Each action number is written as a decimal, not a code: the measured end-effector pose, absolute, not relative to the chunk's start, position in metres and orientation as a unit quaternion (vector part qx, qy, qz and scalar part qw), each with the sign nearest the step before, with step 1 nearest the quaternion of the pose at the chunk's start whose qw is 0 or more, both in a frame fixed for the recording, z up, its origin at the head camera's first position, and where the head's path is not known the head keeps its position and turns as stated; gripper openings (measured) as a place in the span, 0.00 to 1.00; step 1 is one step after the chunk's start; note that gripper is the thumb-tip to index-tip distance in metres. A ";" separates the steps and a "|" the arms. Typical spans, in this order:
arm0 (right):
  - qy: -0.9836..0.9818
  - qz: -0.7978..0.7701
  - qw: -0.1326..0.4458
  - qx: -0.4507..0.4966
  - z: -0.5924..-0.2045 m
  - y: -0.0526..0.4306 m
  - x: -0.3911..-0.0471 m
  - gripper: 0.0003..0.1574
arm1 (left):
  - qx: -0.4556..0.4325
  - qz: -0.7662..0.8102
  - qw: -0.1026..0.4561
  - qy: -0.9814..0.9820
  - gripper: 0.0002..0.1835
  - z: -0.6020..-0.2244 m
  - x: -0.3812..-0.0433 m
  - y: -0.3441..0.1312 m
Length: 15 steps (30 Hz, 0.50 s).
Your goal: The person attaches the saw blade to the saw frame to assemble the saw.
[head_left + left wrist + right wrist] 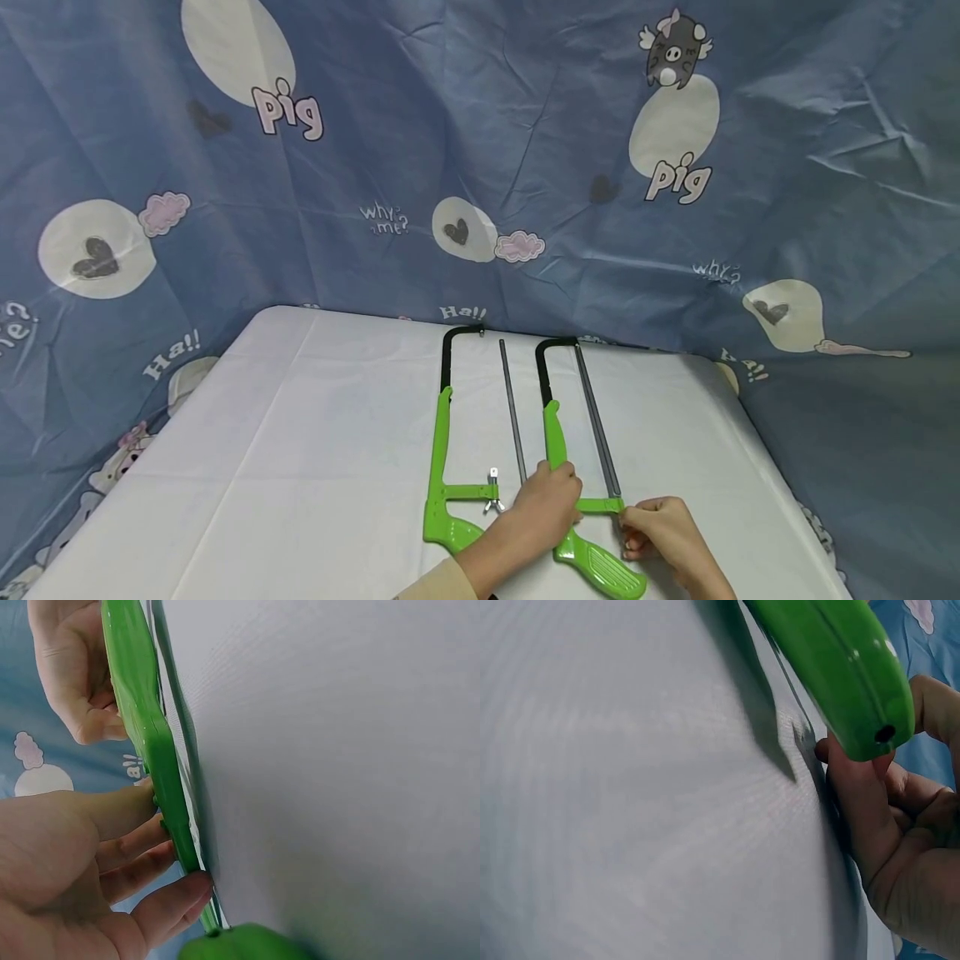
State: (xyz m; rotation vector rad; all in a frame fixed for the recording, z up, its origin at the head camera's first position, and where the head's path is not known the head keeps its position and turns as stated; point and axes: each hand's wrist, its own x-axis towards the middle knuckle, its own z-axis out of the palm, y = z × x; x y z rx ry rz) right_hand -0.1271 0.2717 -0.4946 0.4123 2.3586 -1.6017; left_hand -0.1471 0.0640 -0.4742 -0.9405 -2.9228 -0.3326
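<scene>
A green and black hacksaw [555, 433] lies on the white-covered table with a grey blade [597, 421] along its open side. My left hand [542, 507] grips its green frame just above the handle [600, 568]; the left wrist view shows thumb and fingers on either side of the frame. At the blade's near end, my right hand [667, 533] pinches the end of the short green arm [600, 505]. Its fingertips hide whatever fitting is there. In the right wrist view, the handle's rounded end [870, 712] partly covers the right hand's fingers.
To the left lies a second green and black hacksaw [438, 458] without a blade, a wing nut [493, 505] on its short arm. A loose grey blade [512, 408] rests between the two saws, its near end behind the left hand. A blue printed cloth [480, 150] hangs behind the table.
</scene>
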 end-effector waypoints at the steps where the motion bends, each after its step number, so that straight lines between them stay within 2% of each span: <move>1: 0.807 -0.558 0.134 0.142 -0.495 0.272 -0.128 0.12 | -0.303 -0.111 0.026 -0.946 0.17 -0.474 -0.147 0.064; 15: 0.756 -0.623 0.170 0.110 -0.499 0.280 -0.128 0.13 | -0.288 -0.151 0.017 -0.945 0.13 -0.471 -0.147 0.063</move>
